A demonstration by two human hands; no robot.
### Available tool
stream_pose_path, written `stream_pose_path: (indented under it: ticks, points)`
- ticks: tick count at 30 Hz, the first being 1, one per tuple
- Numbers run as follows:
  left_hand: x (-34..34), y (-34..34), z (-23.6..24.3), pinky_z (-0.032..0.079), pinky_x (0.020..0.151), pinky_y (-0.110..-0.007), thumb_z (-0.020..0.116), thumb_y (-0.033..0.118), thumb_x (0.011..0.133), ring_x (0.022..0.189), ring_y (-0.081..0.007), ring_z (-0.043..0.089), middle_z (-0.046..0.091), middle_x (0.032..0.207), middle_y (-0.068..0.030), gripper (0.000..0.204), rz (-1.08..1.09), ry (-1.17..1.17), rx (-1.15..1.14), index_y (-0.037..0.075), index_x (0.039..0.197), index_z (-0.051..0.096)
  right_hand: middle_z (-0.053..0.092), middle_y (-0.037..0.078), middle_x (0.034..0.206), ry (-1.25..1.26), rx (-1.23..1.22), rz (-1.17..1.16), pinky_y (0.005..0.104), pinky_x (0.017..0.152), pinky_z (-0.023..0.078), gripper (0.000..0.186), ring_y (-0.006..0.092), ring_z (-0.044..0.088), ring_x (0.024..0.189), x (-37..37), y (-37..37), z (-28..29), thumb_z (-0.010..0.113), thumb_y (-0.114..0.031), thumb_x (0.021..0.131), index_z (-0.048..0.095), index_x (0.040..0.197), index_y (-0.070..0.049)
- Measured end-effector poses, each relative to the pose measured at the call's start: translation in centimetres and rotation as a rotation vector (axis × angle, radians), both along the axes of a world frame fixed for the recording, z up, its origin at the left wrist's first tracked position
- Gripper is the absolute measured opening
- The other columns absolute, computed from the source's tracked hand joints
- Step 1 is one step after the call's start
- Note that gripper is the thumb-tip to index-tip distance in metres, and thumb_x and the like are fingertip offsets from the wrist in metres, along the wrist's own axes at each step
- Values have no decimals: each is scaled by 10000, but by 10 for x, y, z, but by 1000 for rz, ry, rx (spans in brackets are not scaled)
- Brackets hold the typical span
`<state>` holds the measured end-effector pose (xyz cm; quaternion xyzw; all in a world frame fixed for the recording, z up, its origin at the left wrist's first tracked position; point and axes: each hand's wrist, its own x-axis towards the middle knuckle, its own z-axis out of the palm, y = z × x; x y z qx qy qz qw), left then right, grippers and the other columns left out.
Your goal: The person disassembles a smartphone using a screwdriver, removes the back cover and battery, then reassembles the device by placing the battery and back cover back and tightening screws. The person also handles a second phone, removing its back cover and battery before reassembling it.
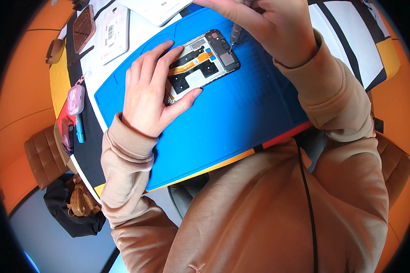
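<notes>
An opened phone (208, 69) lies on the blue work mat (200, 136), its inside showing an orange ribbon cable and black and silver parts. My left hand (146, 86) grips the phone's left end, with the thumb along the near edge and the fingers over the far side. That end is partly hidden under the hand. A slim grey screwdriver (235, 35) is in my right hand (273, 22), held upright from above. Its tip meets the black part near the phone's right end. The top of the screwdriver is cut off by the frame edge.
Beyond the mat lie a white boxed-looking device (115, 34), a white panel (157, 9) and a brown phone-shaped piece (84, 28). At the left edge are a pink case (75, 100) and a blue pen-like item (79, 128). A black bag (68, 209) sits below the table.
</notes>
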<state>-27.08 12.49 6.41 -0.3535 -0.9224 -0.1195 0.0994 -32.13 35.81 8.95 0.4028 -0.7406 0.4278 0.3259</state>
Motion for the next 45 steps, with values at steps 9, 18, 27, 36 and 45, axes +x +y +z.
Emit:
stream_pose_path:
  ticks: [9,18,27,36,45]
  points:
    - [-1,0,0,368,932,-401,648,508,783,1110,-307,481,490,1277,-147,667,-4,10,-5,59,1259,519,571,64,730,153,53,-46,201,449,399,82,122,517,507,-4,2,-4,675,-51,812,614,815,4]
    - [-1,0,-1,369,930,-397,642,512,787,1110,-305,482,493,1274,-148,668,-8,14,-6,56,1258,522,573,56,701,165,28,-58,197,426,382,81,109,513,487,-8,0,-4,682,-57,807,623,793,-4]
    - [0,0,0,360,951,-398,650,485,784,1113,-305,478,488,1294,-145,661,-3,0,-14,61,1272,514,577,49,649,39,21,-79,207,423,389,89,115,529,463,-2,0,-2,690,-77,805,620,776,-31]
    - [1,1,2,346,989,-403,684,423,769,1132,-302,468,465,1342,-139,670,7,-33,-21,66,1303,494,582,52,707,293,105,-119,209,433,410,77,143,548,493,-8,1,-4,684,-60,787,613,784,-30]
    - [0,0,0,354,973,-406,662,461,780,1128,-305,472,477,1317,-143,661,2,-15,-18,67,1288,507,560,65,665,10,25,-75,203,427,378,103,119,517,473,0,-1,-1,702,-66,784,609,767,-25]
